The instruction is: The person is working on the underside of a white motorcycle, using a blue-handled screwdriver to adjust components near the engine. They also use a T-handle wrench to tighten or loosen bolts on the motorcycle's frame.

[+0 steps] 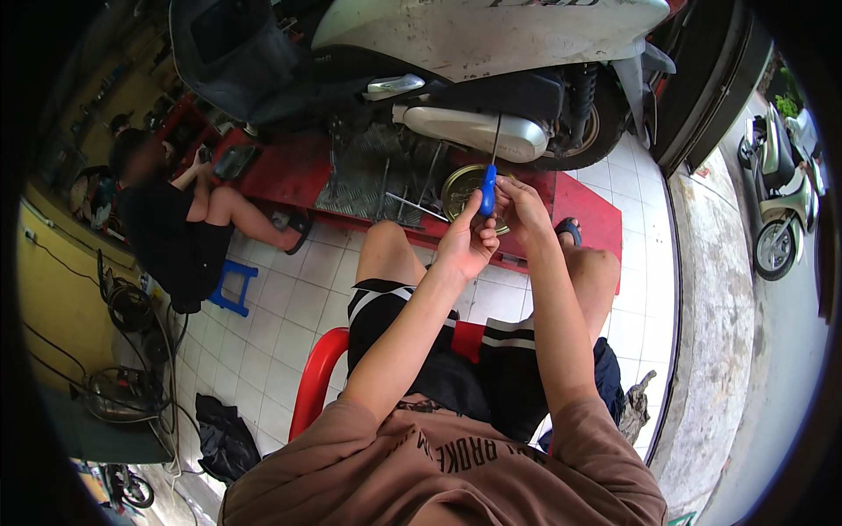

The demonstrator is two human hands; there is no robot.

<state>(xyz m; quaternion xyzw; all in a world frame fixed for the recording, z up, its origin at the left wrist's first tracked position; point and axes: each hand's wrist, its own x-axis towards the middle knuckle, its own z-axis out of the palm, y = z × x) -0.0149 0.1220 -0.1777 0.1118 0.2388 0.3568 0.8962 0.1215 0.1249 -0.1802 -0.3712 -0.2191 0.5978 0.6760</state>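
A screwdriver with a blue handle points up and away from me, its long thin shaft in front of the scooter's pale engine side cover. Whether its tip touches the cover I cannot tell. My left hand is closed around the lower handle, thumb along its side. From the right, the fingers of my right hand pinch the handle higher up. Just behind my hands a round gold-coloured tray with small metal pieces in it is partly hidden.
The scooter stands on a red lift platform. Tools with long metal bars lie on its plate. At left another person sits on a blue stool. A red chair is under me; cables hang at left.
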